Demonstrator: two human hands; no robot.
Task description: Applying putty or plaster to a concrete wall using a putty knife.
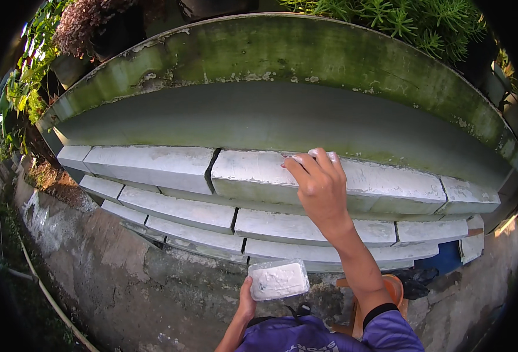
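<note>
My left hand grips the side of a clear plastic tub of white paste, held low in front of my body. Stretched forward, my right hand rests its curled fingers on the whitish top of a long pale block in the uppermost row. White smears coat those fingertips. Whatever they may pinch is hidden beneath the hand. The block's top looks coated in uneven white, while its front face has a greenish tint. A dark gap separates it from the neighbouring block on the left.
Further rows of pale blocks step down toward me. Behind them rises a mossy green wall, topped by potted plants. An orange-brown stool stands by my right side, near a black plastic bag. Rough concrete lies below.
</note>
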